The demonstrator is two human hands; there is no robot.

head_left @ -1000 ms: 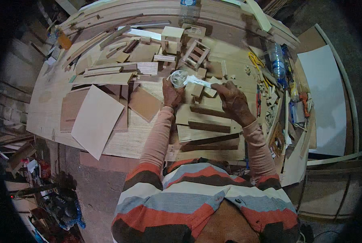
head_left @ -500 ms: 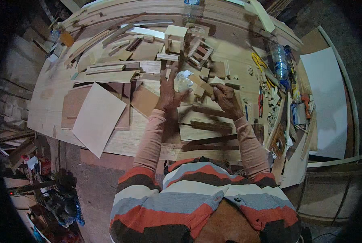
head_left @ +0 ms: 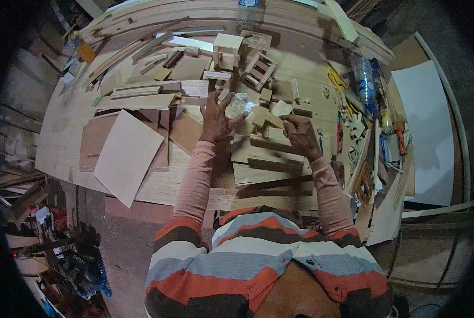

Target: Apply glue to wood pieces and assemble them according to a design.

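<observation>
My left hand (head_left: 216,120) lies with fingers spread beside a crumpled clear plastic bag or cup (head_left: 239,104) that has something whitish in it. Its thumb reaches along the near edge of the plastic; whether they touch I cannot tell. My right hand (head_left: 300,133) is closed, thumb and fingers pinched on the end of a flat wooden stick (head_left: 270,117), partly lost among similar pale wood. Under and in front of that hand lie several stacked wooden strips (head_left: 275,158). Small wooden blocks (head_left: 266,96) sit just beyond the plastic.
Two small wooden frames, one upright (head_left: 228,49) and one slatted (head_left: 259,70), stand farther back. Wood offcuts and a pale square panel (head_left: 130,153) cover the left. Yellow-handled pliers (head_left: 336,79), a plastic bottle (head_left: 365,82) and an orange-handled tool (head_left: 399,135) line the right.
My right hand has drawn the wooden stick back toward me, away from the plastic. My left hand's fingers have spread wider, and the plastic now sits lower, closer to the table.
</observation>
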